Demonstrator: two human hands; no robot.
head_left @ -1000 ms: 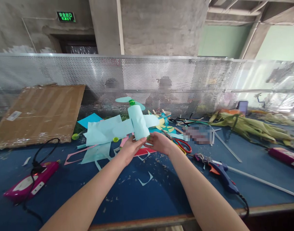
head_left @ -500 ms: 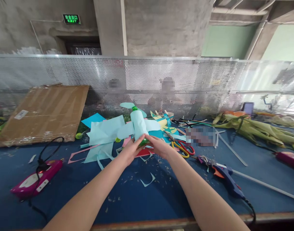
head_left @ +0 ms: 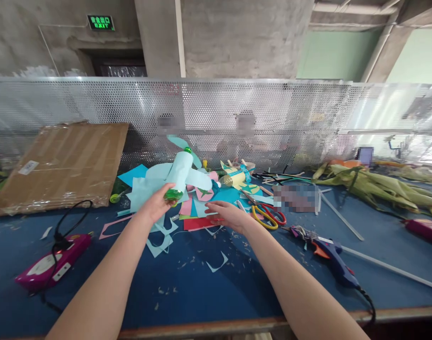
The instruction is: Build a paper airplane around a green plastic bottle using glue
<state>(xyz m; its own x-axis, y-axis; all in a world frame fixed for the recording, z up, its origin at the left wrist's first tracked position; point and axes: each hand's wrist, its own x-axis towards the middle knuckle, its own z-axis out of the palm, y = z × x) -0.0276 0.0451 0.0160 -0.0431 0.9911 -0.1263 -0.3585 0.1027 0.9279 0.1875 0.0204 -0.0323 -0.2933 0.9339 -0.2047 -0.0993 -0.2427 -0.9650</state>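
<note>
My left hand [head_left: 156,204] grips the green base of a plastic bottle model [head_left: 182,171] wrapped in light-blue paper. The model has paper wings at its sides and propeller-like blades by its green cap, and it tilts away from me. My right hand [head_left: 227,215] is apart from it, fingers spread and holding nothing, just over the red paper [head_left: 200,224]. Light-blue paper scraps [head_left: 160,245] lie below and left of the model. Right of my right hand are yellow-handled scissors [head_left: 263,218] and red-handled scissors [head_left: 276,215].
A blue glue gun [head_left: 331,259] lies at right with its cord off the edge. A magenta power strip [head_left: 55,262] sits at left. Behind stand a cardboard sheet [head_left: 67,165] and a perforated metal screen [head_left: 208,104]. Corn husks [head_left: 382,189] lie far right.
The bottle model has moved left and up in my left hand and tilts more. My right hand has let go of it and opened. More pink and red paper shows beneath.
</note>
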